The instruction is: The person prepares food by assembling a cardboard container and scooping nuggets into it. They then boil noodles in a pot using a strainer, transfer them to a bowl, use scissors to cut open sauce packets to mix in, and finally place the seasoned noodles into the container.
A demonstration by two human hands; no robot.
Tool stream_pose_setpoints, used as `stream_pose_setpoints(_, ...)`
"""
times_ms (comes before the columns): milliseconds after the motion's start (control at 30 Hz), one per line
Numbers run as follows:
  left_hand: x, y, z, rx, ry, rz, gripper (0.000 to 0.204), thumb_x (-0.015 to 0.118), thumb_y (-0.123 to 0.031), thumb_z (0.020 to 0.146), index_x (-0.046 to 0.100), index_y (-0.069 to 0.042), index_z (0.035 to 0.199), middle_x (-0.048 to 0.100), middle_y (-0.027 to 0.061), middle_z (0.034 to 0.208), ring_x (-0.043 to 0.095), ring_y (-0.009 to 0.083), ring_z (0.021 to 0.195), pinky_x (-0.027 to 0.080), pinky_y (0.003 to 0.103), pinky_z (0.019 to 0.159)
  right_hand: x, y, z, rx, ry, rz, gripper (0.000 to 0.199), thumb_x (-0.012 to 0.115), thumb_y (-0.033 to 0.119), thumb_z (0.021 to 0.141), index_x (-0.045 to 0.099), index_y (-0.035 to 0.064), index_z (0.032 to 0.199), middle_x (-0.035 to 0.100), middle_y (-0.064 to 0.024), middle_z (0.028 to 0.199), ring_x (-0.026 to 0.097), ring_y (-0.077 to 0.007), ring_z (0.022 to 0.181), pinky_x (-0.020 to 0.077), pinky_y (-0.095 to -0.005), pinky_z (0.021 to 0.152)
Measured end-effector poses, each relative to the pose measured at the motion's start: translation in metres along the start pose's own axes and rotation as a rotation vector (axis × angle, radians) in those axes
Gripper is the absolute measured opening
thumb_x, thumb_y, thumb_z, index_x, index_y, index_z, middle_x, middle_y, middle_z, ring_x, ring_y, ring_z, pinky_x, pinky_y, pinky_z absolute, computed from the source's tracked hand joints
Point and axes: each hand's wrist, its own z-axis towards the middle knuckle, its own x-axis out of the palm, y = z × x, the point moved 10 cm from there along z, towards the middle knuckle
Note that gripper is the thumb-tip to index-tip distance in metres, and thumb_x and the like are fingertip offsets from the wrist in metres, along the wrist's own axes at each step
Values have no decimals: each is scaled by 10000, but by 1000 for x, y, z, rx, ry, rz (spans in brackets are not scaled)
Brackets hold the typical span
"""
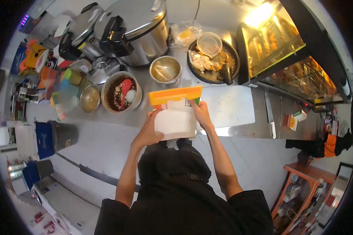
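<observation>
A cardboard food box point(175, 122), white inside with orange and green printing on its raised flap, is held between my two hands in front of my body, at the counter's near edge. My left hand point(147, 131) grips its left side, fingers bent round the wall. On the other side my right hand point(202, 114) pinches the edge by the flap's right corner. Just beyond the box lies a white cutting board point(231, 105), partly covered by it. A steel bowl point(165, 69) with pale utensils in it stands behind the flap.
A pot of dark sauce point(122, 93) with a red spoon and a smaller bowl point(90, 98) stand left, before large steel cookers point(141, 35). Right are a round black chopping block point(213, 62), a lit glass food cabinet point(272, 41) and a knife point(270, 115) along the edge.
</observation>
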Motion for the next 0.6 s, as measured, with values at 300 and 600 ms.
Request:
stream_pose_setpoints(300,-20,48,-15,-238,2,160,895,737,-98,615,347,-81,1419,425,263,1338,405,415,1280,367,441,1091,84,149,-108,-1045,-510,-1073,665,713,198,757,489,123,1379,331,-228,1472,321,-407,1373,277,-566,1095)
stream_pose_setpoints(600,-5,-35,-10,-18,89,257,943,775,-25,590,365,-83,1437,438,231,1318,466,405,1226,387,456,1067,83,121,6,-529,73,-1044,774,603,592,838,423,152,1449,645,-198,1107,627,-373,1009,461,-522,875)
